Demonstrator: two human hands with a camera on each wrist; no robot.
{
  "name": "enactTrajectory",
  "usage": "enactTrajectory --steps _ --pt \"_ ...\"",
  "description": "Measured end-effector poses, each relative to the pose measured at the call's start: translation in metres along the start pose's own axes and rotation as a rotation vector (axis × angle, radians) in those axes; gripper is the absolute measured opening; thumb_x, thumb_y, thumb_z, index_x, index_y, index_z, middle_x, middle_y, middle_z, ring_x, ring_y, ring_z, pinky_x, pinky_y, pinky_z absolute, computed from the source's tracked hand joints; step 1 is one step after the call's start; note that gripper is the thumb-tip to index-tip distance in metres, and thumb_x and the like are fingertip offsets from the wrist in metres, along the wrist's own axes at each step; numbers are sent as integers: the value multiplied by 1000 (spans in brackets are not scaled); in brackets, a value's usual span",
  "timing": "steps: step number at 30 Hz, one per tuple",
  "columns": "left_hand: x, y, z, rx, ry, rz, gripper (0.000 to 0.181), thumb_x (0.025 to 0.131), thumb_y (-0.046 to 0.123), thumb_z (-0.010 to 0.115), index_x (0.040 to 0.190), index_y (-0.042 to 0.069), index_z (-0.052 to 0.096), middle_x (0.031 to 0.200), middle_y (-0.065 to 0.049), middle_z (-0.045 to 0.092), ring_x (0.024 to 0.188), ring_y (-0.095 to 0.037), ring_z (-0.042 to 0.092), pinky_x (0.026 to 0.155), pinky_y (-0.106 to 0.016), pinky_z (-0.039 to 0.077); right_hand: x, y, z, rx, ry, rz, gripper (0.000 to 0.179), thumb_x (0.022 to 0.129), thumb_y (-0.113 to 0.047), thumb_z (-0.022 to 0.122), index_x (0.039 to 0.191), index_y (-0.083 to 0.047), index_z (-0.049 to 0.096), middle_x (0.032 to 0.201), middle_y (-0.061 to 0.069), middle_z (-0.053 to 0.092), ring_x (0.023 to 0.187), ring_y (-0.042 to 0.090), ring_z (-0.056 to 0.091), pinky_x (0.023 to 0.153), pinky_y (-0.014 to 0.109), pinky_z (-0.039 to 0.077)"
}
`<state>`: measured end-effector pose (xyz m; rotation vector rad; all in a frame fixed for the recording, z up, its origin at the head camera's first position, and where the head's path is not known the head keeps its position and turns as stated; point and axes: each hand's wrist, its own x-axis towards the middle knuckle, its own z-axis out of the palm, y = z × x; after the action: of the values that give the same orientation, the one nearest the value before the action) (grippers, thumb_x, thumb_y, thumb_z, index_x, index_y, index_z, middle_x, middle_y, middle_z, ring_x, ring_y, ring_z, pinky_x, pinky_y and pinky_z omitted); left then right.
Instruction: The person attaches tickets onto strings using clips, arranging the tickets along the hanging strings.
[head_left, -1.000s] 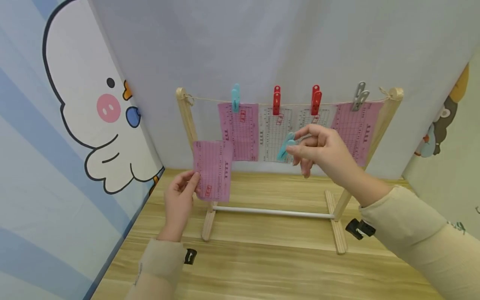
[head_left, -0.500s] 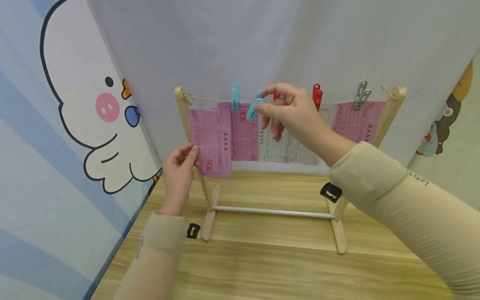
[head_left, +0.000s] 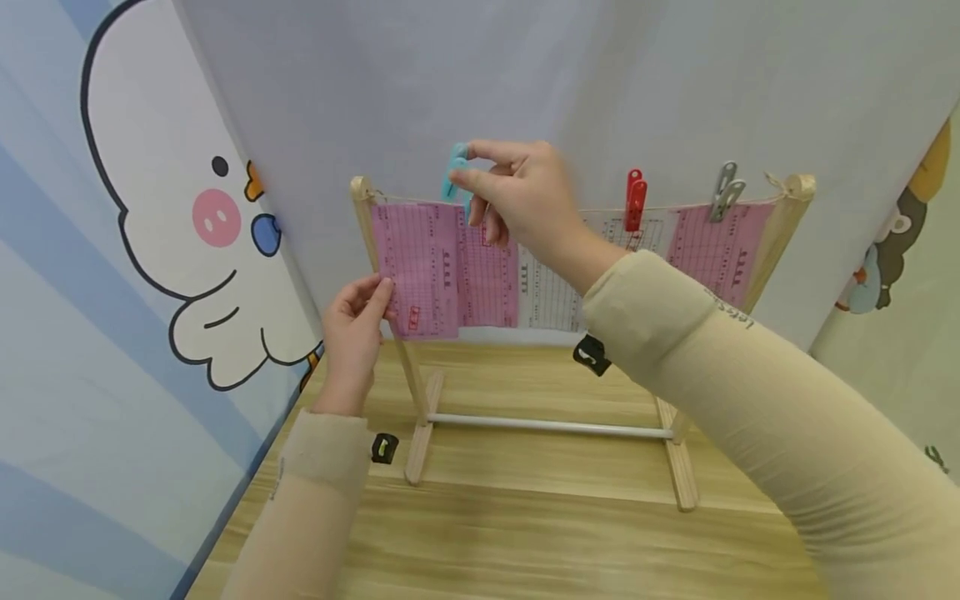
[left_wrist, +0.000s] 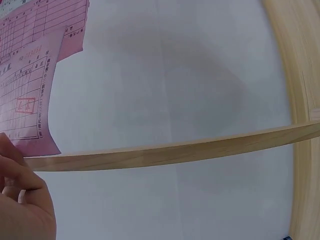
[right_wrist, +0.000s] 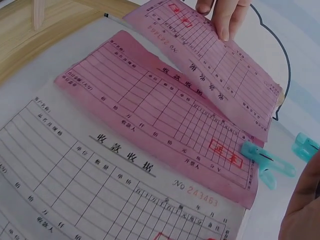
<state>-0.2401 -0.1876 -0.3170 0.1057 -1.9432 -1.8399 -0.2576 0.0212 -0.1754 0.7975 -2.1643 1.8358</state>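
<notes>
My left hand (head_left: 354, 337) pinches the left edge of a pink receipt slip (head_left: 416, 267). The slip's top is level with the string, and its right side overlaps a second pink slip (head_left: 495, 283) in the head view. My right hand (head_left: 528, 187) holds a turquoise clothespin (head_left: 455, 173) between thumb and fingers, just above the string. Another turquoise clothespin (right_wrist: 262, 159) clips the second pink slip, as the right wrist view shows; the right hand mostly covers it in the head view. In the left wrist view, the held slip (left_wrist: 30, 95) hangs above the fingers.
A wooden frame (head_left: 414, 383) with a white crossbar (head_left: 547, 427) stands on the wood-grain table (head_left: 525, 542). White slips (head_left: 551, 287) and a pink slip (head_left: 720, 250) hang to the right, with a red clothespin (head_left: 635, 200) and a grey one (head_left: 726, 193). Behind is a white cloth (head_left: 675, 83).
My left hand has raised the pink slip from below up to the string. My right hand has carried the turquoise clothespin leftward and up, from before the white slips to above the pink ones.
</notes>
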Motion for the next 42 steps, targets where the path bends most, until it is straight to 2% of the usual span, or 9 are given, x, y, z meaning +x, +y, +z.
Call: enactTrajectory --steps 5,11,15,22,26,29,34,42 --pt "4 0 2 -3 -6 -10 33 98 27 63 119 3 66 82 16 64 62 0 57 45 -15 36 10 -1 14 -44 6 -20 29 93 -12 68 120 -2 70 48 1 55 34 11 46 40 23 41" --pt "8 0 3 -12 19 -17 31 97 27 64 118 4 68 80 15 63 61 -1 56 45 -14 35 18 1 28 -124 -9 -16 31 95 -12 66 125 -3 67 48 1 54 34 10 45 41 22 42" --pt "11 0 2 -19 19 -13 31 97 27 64 117 3 67 80 16 64 60 -1 56 45 -14 34 20 1 33 -162 -7 -42 31 96 -12 65 125 -2 67 49 1 55 36 10 45 43 22 44" --pt "12 -1 3 -11 18 -2 31 98 26 64 118 3 68 79 17 63 60 0 55 45 -14 34 17 6 41 -325 -18 -102 30 98 -15 62 126 -5 67 63 17 67 35 9 45 43 22 43" --pt "13 0 3 -3 17 0 32 98 27 63 119 3 68 79 18 63 61 0 55 46 -14 35 18 9 46 -366 -16 -96 32 99 -17 61 129 -6 65 66 18 68 35 8 46 44 23 46" --pt "13 1 1 2 23 -4 32 97 27 64 119 4 68 80 18 64 60 0 56 46 -14 35 19 10 49 -383 -21 -80 33 99 -18 61 131 -6 63 65 18 67 36 12 49 45 25 48" --pt "15 0 0 14 32 6 32 97 26 64 120 3 68 79 18 64 58 0 55 45 -14 34 18 11 50 -358 -28 -21 36 99 -18 61 133 -7 62 68 18 69 45 28 57 47 27 50" --pt "16 -4 3 10 36 6 32 96 27 66 117 3 69 78 19 64 58 0 55 45 -14 35 17 16 50 -321 -25 26 37 98 -19 63 133 -7 62 63 14 66 40 19 55 47 29 52"
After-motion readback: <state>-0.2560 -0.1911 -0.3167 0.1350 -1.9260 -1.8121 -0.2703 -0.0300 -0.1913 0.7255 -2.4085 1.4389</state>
